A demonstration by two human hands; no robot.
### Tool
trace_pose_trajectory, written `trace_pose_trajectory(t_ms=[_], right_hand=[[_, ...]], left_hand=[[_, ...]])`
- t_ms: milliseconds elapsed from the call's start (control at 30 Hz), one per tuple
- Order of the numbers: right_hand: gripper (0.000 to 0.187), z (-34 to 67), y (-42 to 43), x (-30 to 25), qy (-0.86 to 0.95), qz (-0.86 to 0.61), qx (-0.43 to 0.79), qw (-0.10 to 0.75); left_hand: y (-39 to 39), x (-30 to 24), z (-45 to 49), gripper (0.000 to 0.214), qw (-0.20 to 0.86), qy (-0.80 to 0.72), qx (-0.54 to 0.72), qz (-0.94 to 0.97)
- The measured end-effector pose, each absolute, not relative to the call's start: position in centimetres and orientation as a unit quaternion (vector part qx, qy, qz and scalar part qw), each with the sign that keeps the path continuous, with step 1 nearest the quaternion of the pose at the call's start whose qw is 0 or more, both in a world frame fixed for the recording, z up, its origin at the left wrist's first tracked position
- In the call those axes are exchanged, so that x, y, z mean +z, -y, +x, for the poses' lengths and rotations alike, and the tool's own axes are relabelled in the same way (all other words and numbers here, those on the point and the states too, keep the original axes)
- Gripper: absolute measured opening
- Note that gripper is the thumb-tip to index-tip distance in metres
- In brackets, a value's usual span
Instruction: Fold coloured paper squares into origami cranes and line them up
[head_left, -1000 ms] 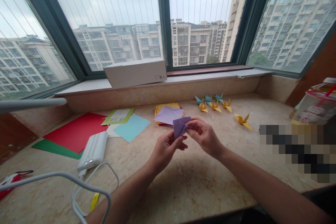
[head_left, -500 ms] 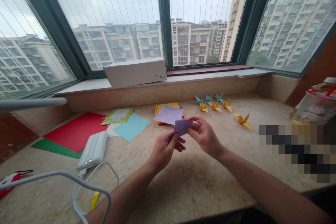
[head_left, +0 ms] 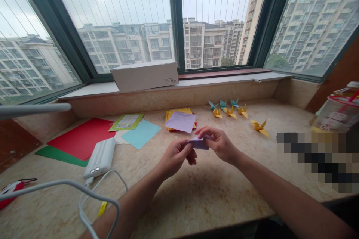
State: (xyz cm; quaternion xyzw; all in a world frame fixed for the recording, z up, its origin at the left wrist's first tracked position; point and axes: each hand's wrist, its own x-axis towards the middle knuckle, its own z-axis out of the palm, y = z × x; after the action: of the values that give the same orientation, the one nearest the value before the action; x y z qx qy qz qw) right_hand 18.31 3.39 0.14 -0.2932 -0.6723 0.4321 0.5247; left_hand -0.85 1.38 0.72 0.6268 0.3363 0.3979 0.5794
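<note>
A small piece of folded purple paper (head_left: 199, 143) is held above the counter between both hands. My left hand (head_left: 177, 157) pinches its left end between thumb and fingers. On the right end, my right hand (head_left: 218, 142) is closed, with its fingers curled over the upper edge. The paper's layers stand slightly apart at the top. Just beyond the hands lies a flat lilac sheet (head_left: 181, 121) on a stack of yellow and red paper (head_left: 171, 115).
Several folded yellow cranes (head_left: 231, 112) and blue cranes (head_left: 223, 104) stand at the back right. Leftward lie a light-blue sheet (head_left: 142, 134), red paper (head_left: 84, 138), green paper (head_left: 60, 156) and a white power bank (head_left: 100, 157) with a cable (head_left: 112, 198). A plastic cup (head_left: 338, 114) stands far right.
The purple paper has tilted from facing me to nearly edge-on, and its layers have parted at the top. My right hand has shifted over its upper edge.
</note>
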Motion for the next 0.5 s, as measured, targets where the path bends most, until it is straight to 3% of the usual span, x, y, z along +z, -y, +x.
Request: trace_pose_trajectory(t_ms=[333,500], right_hand=[[0.018,18.29,-3.08,0.83,0.631,-0.302,0.498,0.512],[0.018,18.31,-3.18,0.35,0.609,-0.304,0.511,0.525]], left_hand=[[-1.16,0.95,-0.72,0.051,0.614,-0.326,0.422,0.582],[-1.24,0.71,-0.53,0.041,0.596,-0.344,0.437,0.579]])
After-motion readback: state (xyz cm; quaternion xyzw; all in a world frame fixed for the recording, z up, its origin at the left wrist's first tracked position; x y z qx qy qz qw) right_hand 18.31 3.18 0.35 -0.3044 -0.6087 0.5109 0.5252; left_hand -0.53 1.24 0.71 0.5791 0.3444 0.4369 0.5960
